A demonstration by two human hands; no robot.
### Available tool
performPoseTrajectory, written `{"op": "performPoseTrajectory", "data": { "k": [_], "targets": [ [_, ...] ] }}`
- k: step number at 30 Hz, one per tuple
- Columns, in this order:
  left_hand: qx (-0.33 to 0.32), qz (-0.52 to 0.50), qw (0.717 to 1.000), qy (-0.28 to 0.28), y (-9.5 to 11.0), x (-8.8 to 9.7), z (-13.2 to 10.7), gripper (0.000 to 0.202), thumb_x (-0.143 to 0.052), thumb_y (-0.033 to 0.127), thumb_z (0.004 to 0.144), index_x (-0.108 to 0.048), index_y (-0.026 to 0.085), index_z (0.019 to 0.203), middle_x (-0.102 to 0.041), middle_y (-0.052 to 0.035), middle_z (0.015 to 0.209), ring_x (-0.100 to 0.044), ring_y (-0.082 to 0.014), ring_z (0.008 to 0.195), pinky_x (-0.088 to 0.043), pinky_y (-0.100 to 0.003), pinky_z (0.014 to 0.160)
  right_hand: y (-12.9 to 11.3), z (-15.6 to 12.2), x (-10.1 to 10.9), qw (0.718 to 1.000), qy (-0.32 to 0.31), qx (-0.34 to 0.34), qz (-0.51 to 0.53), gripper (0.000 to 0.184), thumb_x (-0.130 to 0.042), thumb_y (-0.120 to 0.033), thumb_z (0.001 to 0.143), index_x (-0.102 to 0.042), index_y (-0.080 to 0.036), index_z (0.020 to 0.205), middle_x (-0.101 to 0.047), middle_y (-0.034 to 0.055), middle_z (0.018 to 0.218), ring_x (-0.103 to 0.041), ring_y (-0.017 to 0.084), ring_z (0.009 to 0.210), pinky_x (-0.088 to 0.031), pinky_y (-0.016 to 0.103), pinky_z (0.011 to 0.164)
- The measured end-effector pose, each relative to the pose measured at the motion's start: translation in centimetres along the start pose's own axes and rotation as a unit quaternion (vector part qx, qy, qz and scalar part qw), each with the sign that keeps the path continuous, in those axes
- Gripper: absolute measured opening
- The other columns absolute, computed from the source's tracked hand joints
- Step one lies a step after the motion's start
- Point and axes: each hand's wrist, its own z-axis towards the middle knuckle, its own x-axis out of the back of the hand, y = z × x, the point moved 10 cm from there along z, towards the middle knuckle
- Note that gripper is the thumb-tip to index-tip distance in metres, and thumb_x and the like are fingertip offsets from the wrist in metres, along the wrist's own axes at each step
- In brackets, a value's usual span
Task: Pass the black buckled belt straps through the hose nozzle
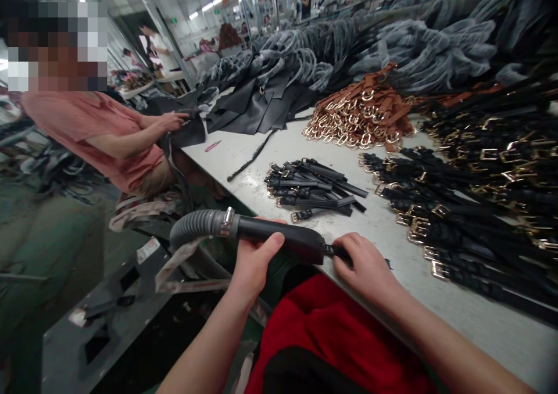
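Observation:
My left hand [257, 260] is wrapped round the black nozzle of a hot air blower [281, 234], whose ribbed grey hose [196, 226] joins it through a metal clamp [227, 221]. My right hand [364, 263] is closed on a short black strap [342, 253] at the table's near edge. One end of the strap sits right at the nozzle's mouth; most of it is hidden under my fingers. Just beyond my hands lies a small pile of black straps with gold buckles [311, 187].
Brown straps with gold rings [366, 112] and black buckled straps [475, 208] are heaped on the white table [261, 164]. Black leather pieces [261, 106] and plastic-wrapped bundles [418, 51] lie farther back. A co-worker [117, 138] sits at the left, handling black material.

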Motion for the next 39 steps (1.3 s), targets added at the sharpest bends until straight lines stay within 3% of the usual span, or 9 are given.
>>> {"op": "performPoseTrajectory", "data": {
  "k": [4, 9, 11, 16, 19, 24, 33, 36, 39],
  "targets": [
    [0.036, -0.056, 0.998, 0.011, -1.6, 0.6, 0.4, 0.032, -0.074, 0.027, 0.066, -0.056, 0.019, 0.091, -0.068, -0.0029, 0.092, -0.062, -0.0175, 0.085, -0.049, -0.032, 0.077, 0.2, 0.0, -0.2, 1.0, 0.0, 0.003, -0.001, 0.018, -0.048, -0.021, 0.077, -0.057, -0.017, 0.092, -0.058, 0.0078, 0.092, -0.053, 0.021, 0.087, -0.04, 0.033, 0.077],
    [0.065, -0.119, 0.991, 0.002, -3.4, -0.5, 0.6, 0.035, -0.075, 0.028, 0.064, -0.056, 0.019, 0.092, -0.069, -0.0027, 0.089, -0.064, -0.0185, 0.085, -0.05, -0.035, 0.078, 0.1, 0.0, -0.3, 1.0, -0.008, 0.007, -0.007, 0.017, -0.049, -0.023, 0.079, -0.057, -0.017, 0.092, -0.058, 0.0073, 0.09, -0.053, 0.021, 0.086, -0.04, 0.033, 0.075],
    [0.067, -0.12, 0.991, 0.002, -3.0, -0.1, 1.0, 0.033, -0.074, 0.028, 0.065, -0.056, 0.018, 0.091, -0.069, -0.0036, 0.088, -0.064, -0.018, 0.084, -0.05, -0.034, 0.076, 0.0, -0.1, -0.2, 1.0, -0.005, 0.002, -0.01, 0.017, -0.048, -0.023, 0.079, -0.057, -0.016, 0.092, -0.058, 0.0072, 0.09, -0.053, 0.02, 0.086, -0.04, 0.032, 0.076],
    [0.008, -0.111, 0.993, 0.047, 0.6, 3.5, 1.1, 0.033, -0.074, 0.029, 0.065, -0.057, 0.02, 0.092, -0.069, -0.0026, 0.093, -0.064, -0.0162, 0.084, -0.051, -0.031, 0.074, -0.2, -0.2, 0.2, 0.999, 0.015, -0.013, -0.035, 0.019, -0.049, -0.022, 0.078, -0.059, -0.018, 0.093, -0.059, 0.0062, 0.091, -0.053, 0.021, 0.087, -0.037, 0.034, 0.078],
    [0.002, -0.073, 0.997, 0.015, 0.7, 2.1, -0.1, 0.032, -0.074, 0.027, 0.065, -0.057, 0.021, 0.092, -0.069, -0.0029, 0.093, -0.064, -0.0169, 0.085, -0.05, -0.031, 0.075, 0.1, -0.3, 0.4, 0.998, 0.021, -0.022, -0.049, 0.019, -0.05, -0.024, 0.078, -0.06, -0.02, 0.093, -0.06, 0.0054, 0.09, -0.053, 0.021, 0.085, -0.036, 0.034, 0.076],
    [-0.023, -0.002, 0.997, -0.069, -0.3, -2.9, -1.1, 0.03, -0.074, 0.022, 0.065, -0.057, 0.02, 0.09, -0.069, -0.0029, 0.092, -0.063, -0.0184, 0.088, -0.047, -0.034, 0.085, 0.6, -0.4, 0.2, 0.999, -0.001, -0.008, -0.032, 0.018, -0.049, -0.023, 0.079, -0.059, -0.017, 0.093, -0.06, 0.0073, 0.09, -0.053, 0.021, 0.085, -0.036, 0.032, 0.072],
    [-0.04, 0.119, 0.986, -0.113, 1.3, -6.0, -0.5, 0.027, -0.073, 0.025, 0.066, -0.058, 0.02, 0.088, -0.068, -0.0018, 0.091, -0.062, -0.018, 0.086, -0.047, -0.035, 0.086, 1.2, -0.3, -0.1, 1.0, -0.022, 0.0, -0.005, 0.018, -0.048, -0.022, 0.083, -0.06, -0.017, 0.096, -0.059, 0.0083, 0.092, -0.051, 0.022, 0.086, -0.035, 0.032, 0.074],
    [-0.015, 0.127, 0.987, -0.096, 0.9, -5.2, -0.4, 0.027, -0.072, 0.027, 0.067, -0.06, 0.018, 0.09, -0.068, -0.0036, 0.092, -0.062, -0.0191, 0.087, -0.048, -0.035, 0.083, 1.2, -0.3, 0.0, 1.0, -0.024, -0.006, 0.004, 0.018, -0.049, -0.023, 0.083, -0.06, -0.018, 0.096, -0.059, 0.0075, 0.092, -0.051, 0.021, 0.087, -0.034, 0.032, 0.075],
    [0.006, 0.063, 0.998, -0.025, 1.1, -2.1, -0.5, 0.028, -0.072, 0.028, 0.067, -0.059, 0.019, 0.091, -0.068, -0.0035, 0.093, -0.063, -0.0187, 0.087, -0.05, -0.034, 0.078, 0.9, -0.4, 0.2, 1.0, -0.023, -0.004, 0.008, 0.02, -0.049, -0.024, 0.083, -0.06, -0.018, 0.099, -0.059, 0.0068, 0.094, -0.051, 0.02, 0.089, -0.034, 0.031, 0.077]
  ]
}}
